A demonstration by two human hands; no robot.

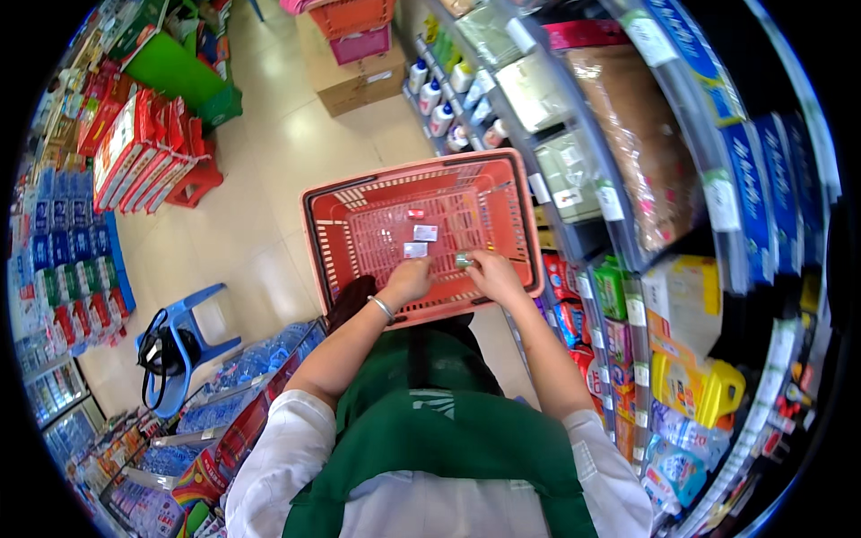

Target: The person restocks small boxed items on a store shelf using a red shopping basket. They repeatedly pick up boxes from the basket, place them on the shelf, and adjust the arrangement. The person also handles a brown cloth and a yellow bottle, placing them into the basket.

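Observation:
A red plastic shopping basket (pixel 420 158) lies before me, with two small white boxes (pixel 425 233) and a small red item (pixel 416 214) on its floor. Over the basket's right part, my right hand (pixel 493 272) grips a small greenish item (pixel 463 259) between thumb and fingers. My left hand (pixel 409 279), with a silver bangle at the wrist, is at the basket's near side, close to the lower white box. Its fingers are curled, and I cannot tell whether they hold anything.
Shelves of packaged goods (pixel 568 178) rise close on my right. Ahead stands a cardboard box (pixel 360 81) bearing more baskets (pixel 353 17). At left are a blue plastic stool (pixel 181 309) with a black bag, a red stool (pixel 202 178) with stacked red-and-white packs, and bottled goods (pixel 255 360).

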